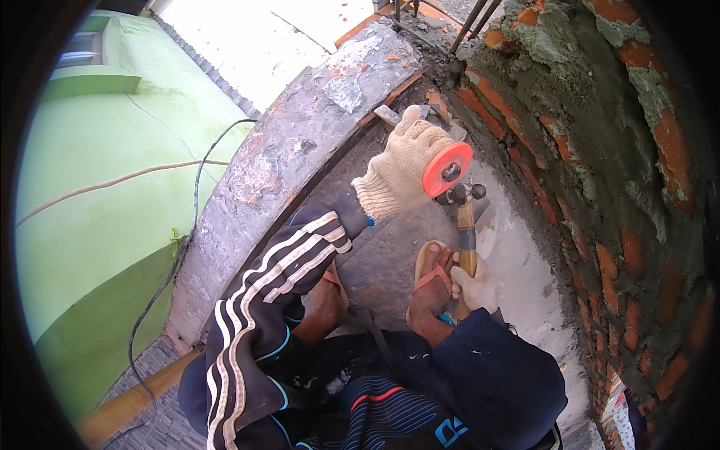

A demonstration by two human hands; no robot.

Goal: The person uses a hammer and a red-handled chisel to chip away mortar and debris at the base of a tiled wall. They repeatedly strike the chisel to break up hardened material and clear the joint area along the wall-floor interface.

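My left hand [405,166], in a knitted cream glove, is closed around a chisel [451,172] with a round red-orange hand guard. The dark struck end pokes through the disc toward me; the blade is mostly hidden behind the glove. In my gloved right hand [477,286] is a hammer [467,234] with a wooden handle and a dark band wrapped around it. Its rounded metal head lies just below the guard, close to the chisel's end; whether they touch I cannot tell. Beyond the left glove lie broken mortar pieces [388,115] along the corner.
A rough brick wall [570,150] smeared with mortar rises on the right. On the left runs a concrete ledge [300,135], with a green wall [142,150] and a black cable [196,195] beyond. My sandalled feet [431,281] stand on the dusty floor. Steel bars [474,22] stick up at the far corner.
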